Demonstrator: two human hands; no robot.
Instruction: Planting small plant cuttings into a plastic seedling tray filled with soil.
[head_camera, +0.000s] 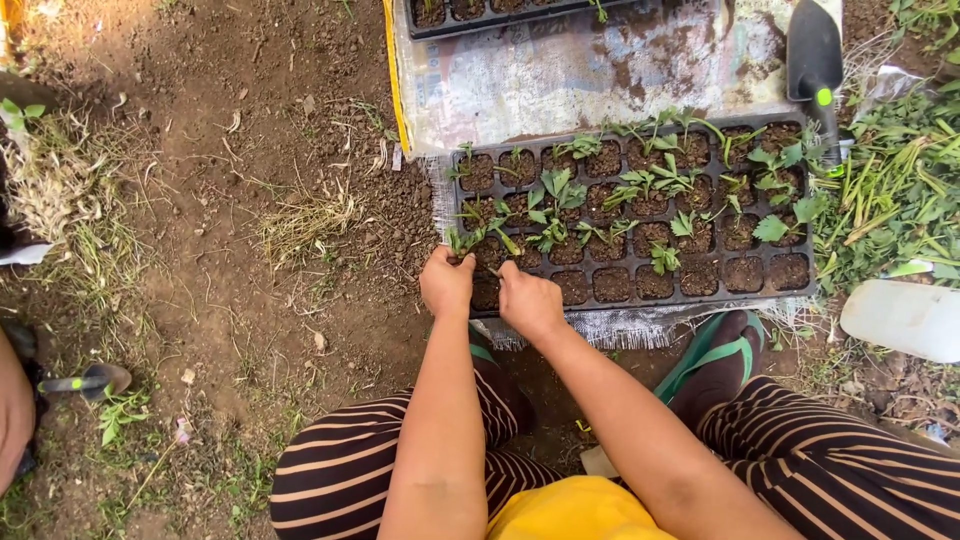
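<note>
Left hand (447, 284) curling closed at the near-left corner of the seedling tray (790, 296), fingers pressing down into a corner cell; whether gripping a stem, cannot tell. Right hand (529, 300) bunching closed just beside it, fingertips pinching into the next cell, a seedling (500, 236) standing just beyond the knuckles. Hands nearly touching one another.

Tray: black, many-celled, lying on a frayed white sheet (640, 325). All cells holding dark soil. Cells beyond and right of the hands carrying small green seedlings; near row, right of the right hand, showing soil only.

Further beyond the hands: pale plastic sheet (560, 80) smeared with soil, a second black tray (490, 20) at its far edge, contents mostly out of view.

Far right and beyond: black trowel (815, 55) with a green spot on its neck, lying at the first tray's far-right corner. Right of the right hand, well apart: white jug (905, 318) on its side among cut greenery (890, 190).

Far left: another tool (85, 381) lying on bare ground.
</note>
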